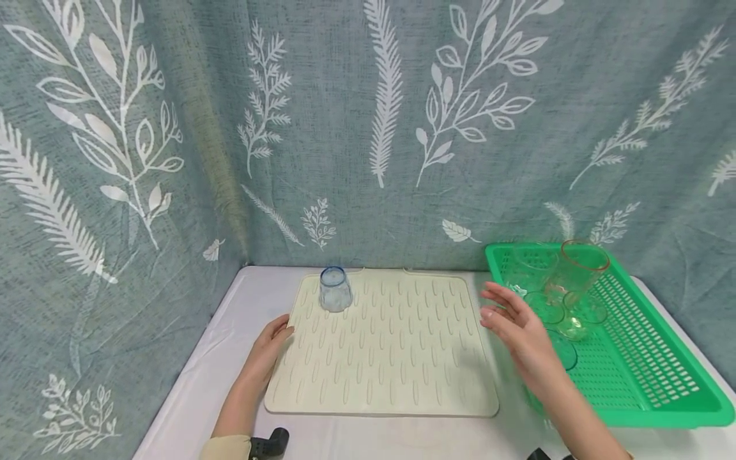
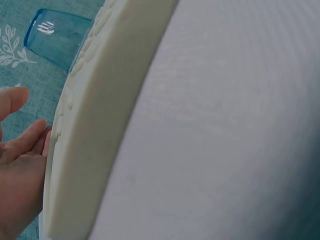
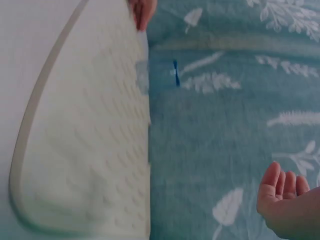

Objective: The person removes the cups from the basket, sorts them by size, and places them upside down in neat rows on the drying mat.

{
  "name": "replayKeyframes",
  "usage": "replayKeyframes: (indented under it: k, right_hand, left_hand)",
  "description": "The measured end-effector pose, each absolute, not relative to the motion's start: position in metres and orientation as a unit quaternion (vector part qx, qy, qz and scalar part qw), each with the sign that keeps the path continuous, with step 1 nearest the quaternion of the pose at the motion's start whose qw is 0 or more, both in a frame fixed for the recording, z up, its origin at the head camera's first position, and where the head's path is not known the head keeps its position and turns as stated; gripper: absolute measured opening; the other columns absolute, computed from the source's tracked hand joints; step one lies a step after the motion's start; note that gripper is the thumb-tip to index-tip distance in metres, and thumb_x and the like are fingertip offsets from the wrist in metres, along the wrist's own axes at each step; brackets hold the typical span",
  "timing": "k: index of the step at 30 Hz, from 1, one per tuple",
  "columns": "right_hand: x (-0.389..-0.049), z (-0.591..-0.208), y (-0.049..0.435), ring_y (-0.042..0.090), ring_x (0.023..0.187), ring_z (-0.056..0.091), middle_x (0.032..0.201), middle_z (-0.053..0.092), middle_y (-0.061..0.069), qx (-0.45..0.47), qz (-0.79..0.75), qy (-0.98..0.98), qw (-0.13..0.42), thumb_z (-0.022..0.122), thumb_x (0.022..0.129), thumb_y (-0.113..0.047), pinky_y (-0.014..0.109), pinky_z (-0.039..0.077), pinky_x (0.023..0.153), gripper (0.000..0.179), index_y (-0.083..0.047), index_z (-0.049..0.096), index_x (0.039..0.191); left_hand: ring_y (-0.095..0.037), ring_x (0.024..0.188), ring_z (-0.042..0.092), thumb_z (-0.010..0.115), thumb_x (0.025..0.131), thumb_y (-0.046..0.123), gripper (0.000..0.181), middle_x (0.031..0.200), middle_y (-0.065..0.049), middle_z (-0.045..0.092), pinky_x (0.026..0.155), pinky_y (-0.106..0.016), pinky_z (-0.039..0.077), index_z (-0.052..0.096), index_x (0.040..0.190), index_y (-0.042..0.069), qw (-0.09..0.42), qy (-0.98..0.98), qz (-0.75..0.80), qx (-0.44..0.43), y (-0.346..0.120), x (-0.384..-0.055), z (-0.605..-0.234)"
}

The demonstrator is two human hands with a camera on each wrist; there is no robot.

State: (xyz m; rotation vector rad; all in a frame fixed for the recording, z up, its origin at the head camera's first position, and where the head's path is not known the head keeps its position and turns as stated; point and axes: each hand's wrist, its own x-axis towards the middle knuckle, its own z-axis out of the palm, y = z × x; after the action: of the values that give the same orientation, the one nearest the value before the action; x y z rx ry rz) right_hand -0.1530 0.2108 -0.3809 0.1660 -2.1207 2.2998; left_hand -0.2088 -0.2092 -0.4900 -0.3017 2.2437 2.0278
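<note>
A clear glass with a blue rim [image 1: 336, 292] stands near the far left corner of a cream ridged drying mat [image 1: 379, 383]. My left hand [image 1: 269, 345] is at the mat's left edge, fingers loosely bent and holding nothing; in the left wrist view the same hand [image 2: 22, 170] lies beside the mat's edge, below the glass [image 2: 60, 40]. Between the mat and a green basket [image 1: 684, 418], my right hand [image 1: 524, 335] hovers with relaxed fingers and thumb apart, gripping nothing. The right wrist view also has this hand [image 3: 285, 205] raised against the curtain.
Inside the basket several clear glasses are grouped toward the far left, among them a red-rimmed glass [image 1: 583, 259] and a blue-rimmed glass [image 1: 566, 354], partly behind my right hand. A white cloth [image 1: 224, 326] covers the table. A leaf-patterned curtain [image 1: 345, 128] closes the back and sides.
</note>
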Motion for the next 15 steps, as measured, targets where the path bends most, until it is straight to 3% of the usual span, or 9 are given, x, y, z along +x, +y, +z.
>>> replayKeyframes:
  k: [9,15]
  right_hand:
    - [-0.142,-0.391,0.249,0.012,0.117,0.048,0.136,0.047,-0.008,0.031,0.660,-0.748,0.059,0.062,0.098,-0.020,0.017,0.046,0.088,0.053,-0.015,0.041,0.147]
    - [-0.135,-0.397,0.270,0.005,0.116,0.045,0.140,0.044,-0.002,-0.001,0.575,-0.814,0.084,0.064,0.096,-0.028,0.014,0.046,0.084,0.058,-0.019,0.040,0.148]
  left_hand:
    - [-0.032,0.142,0.024,0.049,0.102,0.018,0.063,0.154,-0.023,0.024,0.116,-0.041,0.023,0.018,0.153,-0.003,0.049,0.735,0.671,-0.090,-0.210,-0.210,-0.491]
    - [-0.033,0.144,0.021,0.048,0.102,0.018,0.062,0.155,-0.024,0.022,0.117,-0.042,0.022,0.019,0.152,-0.004,0.051,0.739,0.666,-0.093,-0.210,-0.210,-0.490]
